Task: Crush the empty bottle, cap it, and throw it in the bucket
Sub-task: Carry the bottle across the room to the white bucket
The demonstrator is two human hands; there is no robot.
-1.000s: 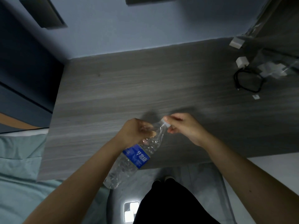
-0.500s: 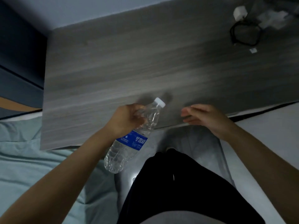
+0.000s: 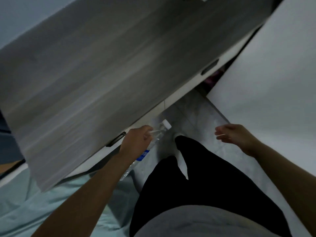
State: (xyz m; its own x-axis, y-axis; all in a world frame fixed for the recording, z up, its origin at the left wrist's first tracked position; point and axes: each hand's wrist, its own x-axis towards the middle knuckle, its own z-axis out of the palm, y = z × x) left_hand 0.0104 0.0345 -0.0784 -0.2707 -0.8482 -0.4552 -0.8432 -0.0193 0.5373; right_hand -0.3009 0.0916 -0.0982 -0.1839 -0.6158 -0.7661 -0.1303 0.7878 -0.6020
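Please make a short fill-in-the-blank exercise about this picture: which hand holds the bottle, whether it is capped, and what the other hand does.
1. The bottle is held in the ____ hand.
2. On the neck of the bottle sits a white ____.
3. The right hand is open and holds ____.
4. The label on the bottle is ____ in colour.

Missing words: left; cap; nothing; blue
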